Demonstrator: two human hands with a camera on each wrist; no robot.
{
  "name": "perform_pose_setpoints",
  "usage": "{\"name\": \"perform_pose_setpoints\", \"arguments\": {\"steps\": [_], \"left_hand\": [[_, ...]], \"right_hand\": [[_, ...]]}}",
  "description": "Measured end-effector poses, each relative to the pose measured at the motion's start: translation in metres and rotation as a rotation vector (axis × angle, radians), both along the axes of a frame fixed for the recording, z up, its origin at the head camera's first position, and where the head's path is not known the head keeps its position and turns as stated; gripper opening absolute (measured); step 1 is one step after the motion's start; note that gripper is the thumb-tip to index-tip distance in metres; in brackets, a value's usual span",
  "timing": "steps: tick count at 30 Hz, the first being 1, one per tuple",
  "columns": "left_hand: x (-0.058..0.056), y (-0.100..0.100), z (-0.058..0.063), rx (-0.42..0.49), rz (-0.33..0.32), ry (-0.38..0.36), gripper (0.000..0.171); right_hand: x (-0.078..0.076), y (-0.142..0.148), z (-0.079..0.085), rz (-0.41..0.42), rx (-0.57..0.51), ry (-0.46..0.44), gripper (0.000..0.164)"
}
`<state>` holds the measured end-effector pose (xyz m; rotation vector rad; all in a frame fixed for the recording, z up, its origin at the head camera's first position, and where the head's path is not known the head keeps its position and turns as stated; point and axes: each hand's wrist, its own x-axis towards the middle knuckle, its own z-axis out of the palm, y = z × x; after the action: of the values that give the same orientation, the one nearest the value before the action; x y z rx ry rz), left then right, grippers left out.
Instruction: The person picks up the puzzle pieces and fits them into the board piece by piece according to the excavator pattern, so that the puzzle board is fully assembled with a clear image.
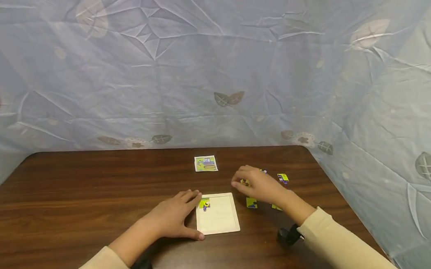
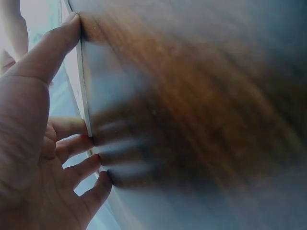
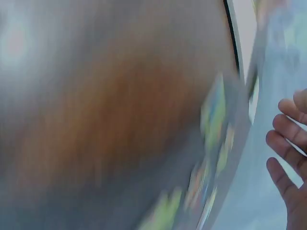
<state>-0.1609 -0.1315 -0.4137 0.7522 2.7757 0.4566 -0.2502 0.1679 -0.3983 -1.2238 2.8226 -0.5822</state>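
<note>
My left hand (image 1: 174, 216) rests on the table at the left edge of a pale square puzzle tray (image 1: 222, 218). Its thumb touches near the tray's lower left corner and its fingers reach the upper left, spread apart in the left wrist view. One green and purple puzzle piece (image 1: 204, 203) lies in the tray's upper left corner. Above several loose pieces to the right hovers my right hand (image 1: 259, 184), fingers slightly bent; the right wrist view shows nothing between them. One loose piece (image 1: 252, 203) lies just below this hand, and another (image 1: 282, 177) lies to its right.
A small picture card (image 1: 205, 163) showing a vehicle on green lies beyond the tray. The brown wooden table (image 1: 92, 187) meets a leaf-patterned cloth (image 1: 196, 70) at the back and right. Dark straps (image 1: 289, 235) sit at both wrists.
</note>
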Motion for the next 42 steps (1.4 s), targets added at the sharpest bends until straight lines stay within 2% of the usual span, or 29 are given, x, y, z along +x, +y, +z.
{"name": "perform_pose_setpoints", "arguments": {"steps": [4, 8, 19, 29, 35, 42], "left_hand": [[0.001, -0.001, 0.0, 0.008, -0.005, -0.003, 0.114], [0.002, -0.001, -0.001, 0.012, -0.006, -0.004, 0.114], [0.002, 0.0, -0.005, 0.013, -0.011, -0.012, 0.115], [0.002, 0.0, -0.004, 0.023, -0.01, -0.007, 0.114], [-0.001, -0.002, -0.005, 0.035, -0.008, -0.008, 0.115], [-0.002, -0.003, -0.004, 0.029, -0.005, -0.015, 0.115]], "right_hand": [[-0.024, 0.041, -0.004, -0.15, -0.043, -0.025, 0.014], [-0.037, 0.069, -0.011, -0.219, -0.019, -0.068, 0.017], [-0.045, 0.089, -0.023, -0.177, 0.081, -0.093, 0.039], [-0.047, 0.091, -0.023, -0.186, 0.111, -0.093, 0.033], [-0.048, 0.086, -0.018, -0.177, 0.138, -0.078, 0.026], [-0.048, 0.083, -0.018, -0.234, 0.13, -0.068, 0.026]]}}
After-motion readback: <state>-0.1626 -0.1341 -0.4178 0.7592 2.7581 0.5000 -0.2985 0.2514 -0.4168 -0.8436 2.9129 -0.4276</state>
